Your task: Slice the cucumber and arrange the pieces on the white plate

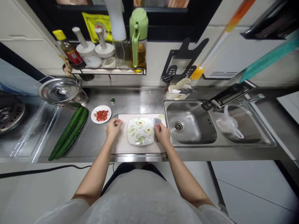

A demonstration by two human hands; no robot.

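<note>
A white square plate (141, 142) lies on a pale cutting board (121, 146), with thin pale-green cucumber slices (139, 139) fanned in several clusters and small red bits at the centres of some. My left hand (113, 128) is over the board's left edge, thumb and fingertips pinched together; anything between them is too small to make out. My right hand (163, 133) is closed at the plate's right edge, its fingertips beside a small grey flat piece (157, 120); what it grips is unclear. More cucumber slices (161, 117) lie at the board's upper right corner.
To the left are a small white plate of chopped red pieces (102, 115), two whole cucumbers (70, 133) and a lidded steel pot (63, 91). A cucumber end (112, 100) lies behind. A double sink (187, 124) is at right; a bottle rack (109, 71) hangs above.
</note>
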